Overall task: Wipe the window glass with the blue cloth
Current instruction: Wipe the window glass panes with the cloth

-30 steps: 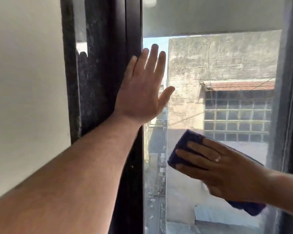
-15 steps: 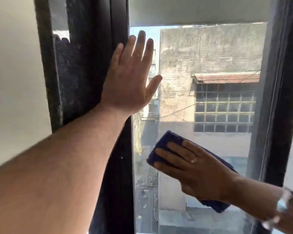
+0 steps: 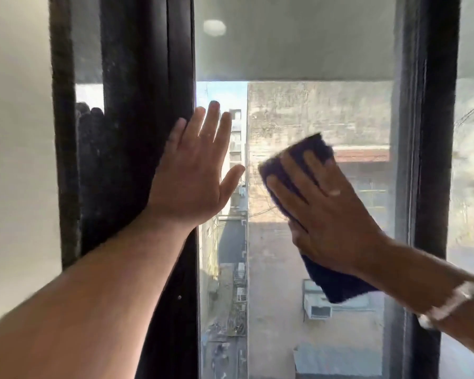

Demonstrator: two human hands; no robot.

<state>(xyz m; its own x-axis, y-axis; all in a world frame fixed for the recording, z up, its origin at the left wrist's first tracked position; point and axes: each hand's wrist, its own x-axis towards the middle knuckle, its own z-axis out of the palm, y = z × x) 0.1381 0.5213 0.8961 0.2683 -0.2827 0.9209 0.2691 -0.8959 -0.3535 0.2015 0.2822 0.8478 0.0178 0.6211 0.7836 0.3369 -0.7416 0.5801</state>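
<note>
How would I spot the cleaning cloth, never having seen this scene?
Find the window glass between the black frames. On its right half, the right hand presses flat on the blue cloth. It is the only dark blue thing, showing above and below that hand.

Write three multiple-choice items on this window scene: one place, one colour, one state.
1. Where is the blue cloth? A. on a sill B. under the right hand, against the glass C. on the floor
2. What colour is the window frame? A. white B. red C. black
3. How are the left hand fingers? A. straight and spread B. curled in a fist C. pinching a bottle

1 B, the right hand's fingers press it to the glass; 2 C, the frame looks black; 3 A, the palm lies flat at the frame's edge.
</note>
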